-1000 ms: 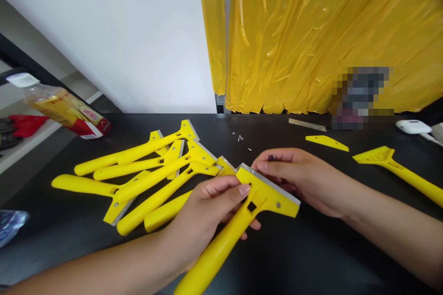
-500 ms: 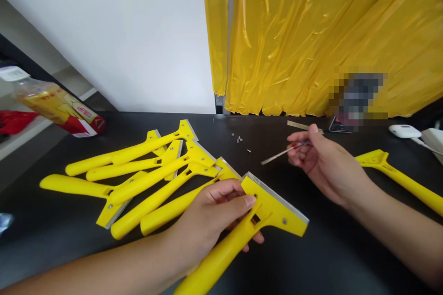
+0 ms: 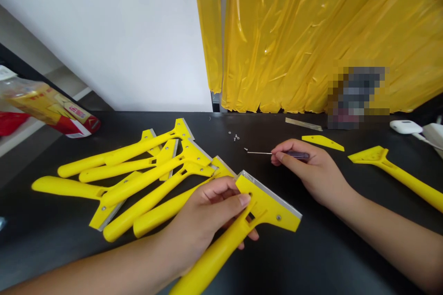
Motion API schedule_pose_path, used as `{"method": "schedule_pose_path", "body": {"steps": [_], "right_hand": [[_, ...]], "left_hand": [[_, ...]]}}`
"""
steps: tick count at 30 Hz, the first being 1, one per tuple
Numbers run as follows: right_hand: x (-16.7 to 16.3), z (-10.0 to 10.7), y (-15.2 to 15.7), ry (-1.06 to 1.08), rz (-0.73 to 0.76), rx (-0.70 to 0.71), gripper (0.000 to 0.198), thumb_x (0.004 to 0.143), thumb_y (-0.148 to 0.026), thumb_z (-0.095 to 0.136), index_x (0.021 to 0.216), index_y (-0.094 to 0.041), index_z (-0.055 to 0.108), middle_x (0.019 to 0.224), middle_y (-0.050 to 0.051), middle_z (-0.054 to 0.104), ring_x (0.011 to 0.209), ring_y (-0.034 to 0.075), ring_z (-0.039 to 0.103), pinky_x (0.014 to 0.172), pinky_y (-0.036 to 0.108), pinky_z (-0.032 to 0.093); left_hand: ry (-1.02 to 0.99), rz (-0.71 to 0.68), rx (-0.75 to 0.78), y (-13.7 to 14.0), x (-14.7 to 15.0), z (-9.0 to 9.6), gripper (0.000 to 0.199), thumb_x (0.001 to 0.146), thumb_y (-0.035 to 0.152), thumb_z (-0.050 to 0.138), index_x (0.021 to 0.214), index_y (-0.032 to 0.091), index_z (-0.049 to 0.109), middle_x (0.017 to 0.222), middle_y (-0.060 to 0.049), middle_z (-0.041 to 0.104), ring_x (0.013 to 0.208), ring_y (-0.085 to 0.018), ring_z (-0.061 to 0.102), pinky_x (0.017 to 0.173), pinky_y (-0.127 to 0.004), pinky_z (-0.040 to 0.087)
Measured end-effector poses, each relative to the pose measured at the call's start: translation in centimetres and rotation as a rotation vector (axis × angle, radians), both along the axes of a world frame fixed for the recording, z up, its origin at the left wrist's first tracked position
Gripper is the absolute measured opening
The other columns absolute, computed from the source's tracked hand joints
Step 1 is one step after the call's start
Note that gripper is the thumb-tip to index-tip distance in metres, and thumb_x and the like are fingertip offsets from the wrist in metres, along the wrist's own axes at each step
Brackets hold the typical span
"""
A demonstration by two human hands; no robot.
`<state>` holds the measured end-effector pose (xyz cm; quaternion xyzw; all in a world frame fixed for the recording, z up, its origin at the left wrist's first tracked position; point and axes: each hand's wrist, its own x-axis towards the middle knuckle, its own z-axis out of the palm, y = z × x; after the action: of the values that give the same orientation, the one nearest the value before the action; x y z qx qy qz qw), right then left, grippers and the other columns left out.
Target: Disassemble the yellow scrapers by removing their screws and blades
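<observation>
A yellow scraper (image 3: 266, 209) with a metal blade along its wide head is gripped in my left hand (image 3: 216, 214), the thumb lying beside a hole in the head. One screw sits in the other end of that head. My right hand (image 3: 304, 166) is closed around the handle of a screwdriver (image 3: 259, 152), whose thin shaft points left. Its tip is at a small screw (image 3: 246, 149) on the black table; whether the two touch is hard to tell. Several tiny screws and nuts (image 3: 236, 137) lie just beyond.
Several yellow scrapers (image 3: 145, 179) lie piled on the left. On the right are a scraper handle (image 3: 398, 173), a yellow cover plate (image 3: 323, 142) and a metal blade strip (image 3: 302, 123). A bottle (image 3: 55, 108) leans at far left; a white device (image 3: 405, 126) lies far right.
My right hand has moved left with the screwdriver, its tip now at the loose screw. The yellow cover plate has come into view behind that hand. My left hand still holds the scraper.
</observation>
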<state>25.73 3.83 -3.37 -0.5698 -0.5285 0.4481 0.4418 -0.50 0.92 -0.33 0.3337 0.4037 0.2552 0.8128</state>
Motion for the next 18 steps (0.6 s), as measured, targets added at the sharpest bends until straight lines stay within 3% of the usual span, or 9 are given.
{"method": "schedule_pose_path", "body": {"steps": [18], "right_hand": [[-0.11, -0.25, 0.24, -0.013, 0.012, 0.034, 0.027, 0.091, -0.051, 0.083, 0.1, -0.026, 0.078, 0.095, 0.003, 0.078, 0.088, 0.018, 0.071, 0.084, 0.03, 0.056]], "left_hand": [[0.031, 0.006, 0.03, -0.2, 0.06, 0.12, 0.019, 0.096, 0.035, 0.079, 0.1, 0.017, 0.072, 0.088, -0.005, 0.08, 0.07, -0.017, 0.078, 0.057, -0.019, 0.06]]}}
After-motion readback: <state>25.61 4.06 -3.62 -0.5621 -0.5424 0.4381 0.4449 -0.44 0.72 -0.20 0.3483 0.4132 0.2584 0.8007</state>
